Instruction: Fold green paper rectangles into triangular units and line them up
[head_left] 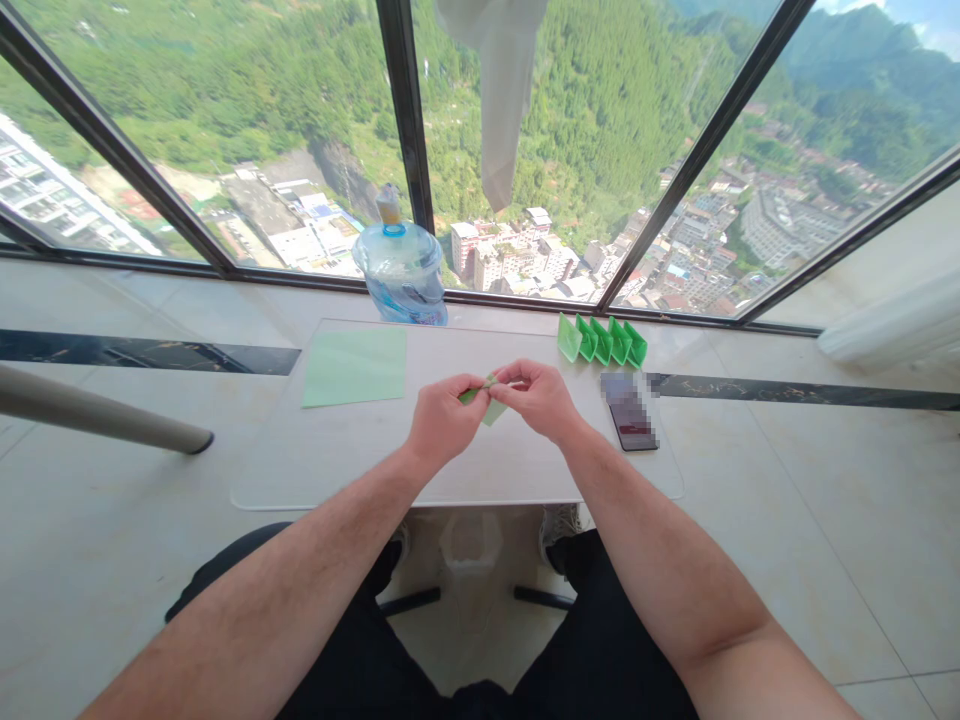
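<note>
A small folded piece of green paper (495,412) is pinched between my two hands above the middle of the low white table. My left hand (447,415) grips its left side, thumb and fingers closed. From the right, my right hand (534,398) pinches its upper edge, the fingertips of both hands nearly meeting. Part of the folded paper is hidden behind the fingers. To the left on the table lies a flat light-green sheet (355,367). Several folded green paper pieces (601,341) stand in a row at the table's back right.
A smartphone (631,412), partly blurred, lies at the right of the white table (322,470). Behind the table stands a large clear water bottle (401,268) by the window. A grey pole (105,408) reaches in from the left.
</note>
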